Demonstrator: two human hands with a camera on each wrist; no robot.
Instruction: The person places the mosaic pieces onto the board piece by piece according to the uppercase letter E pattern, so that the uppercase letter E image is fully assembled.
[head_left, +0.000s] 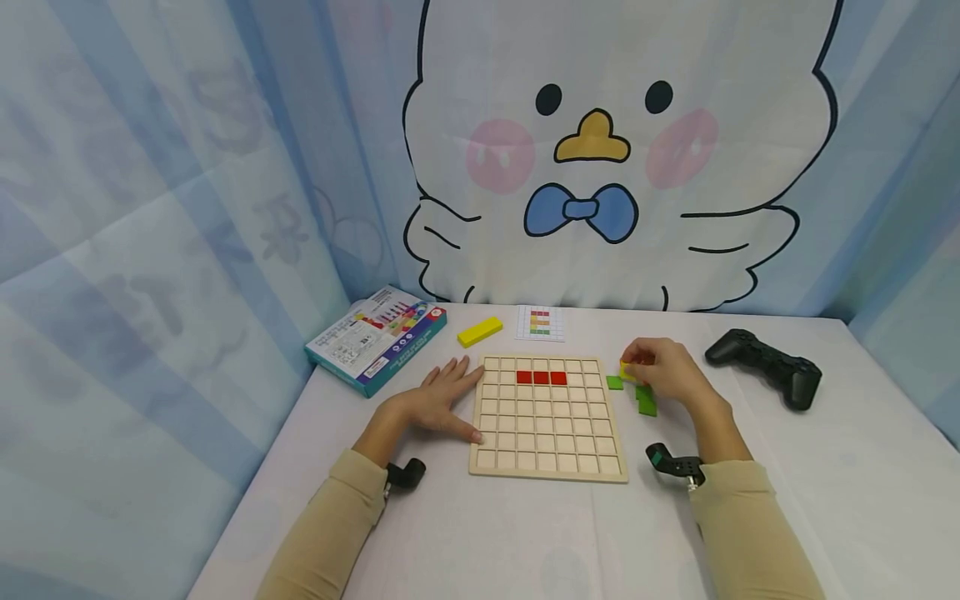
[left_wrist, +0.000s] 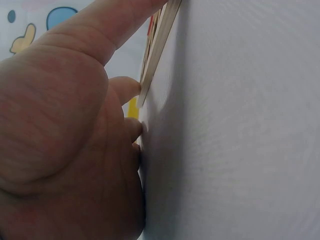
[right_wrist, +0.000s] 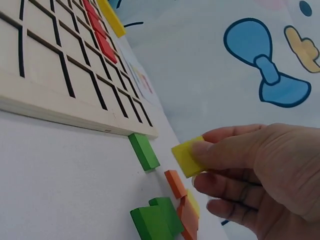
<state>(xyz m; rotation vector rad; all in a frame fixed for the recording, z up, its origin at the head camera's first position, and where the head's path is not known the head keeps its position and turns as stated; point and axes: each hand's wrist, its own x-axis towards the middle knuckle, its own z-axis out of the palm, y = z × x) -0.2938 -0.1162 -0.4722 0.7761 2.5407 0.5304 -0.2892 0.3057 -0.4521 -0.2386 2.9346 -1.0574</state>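
Our right hand (head_left: 666, 371) pinched a yellow tile (right_wrist: 185, 157) (right of the board (head_left: 544, 445)). Our left hand (head_left: 432, 404), spread, touched its left edge.

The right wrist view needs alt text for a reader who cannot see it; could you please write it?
A right hand pinches a yellow tile near loose green tiles and orange tiles on a white tabletop. At upper left, a wooden grid board holds a row of red tiles. Behind hangs a curtain printed with a blue bow tie.
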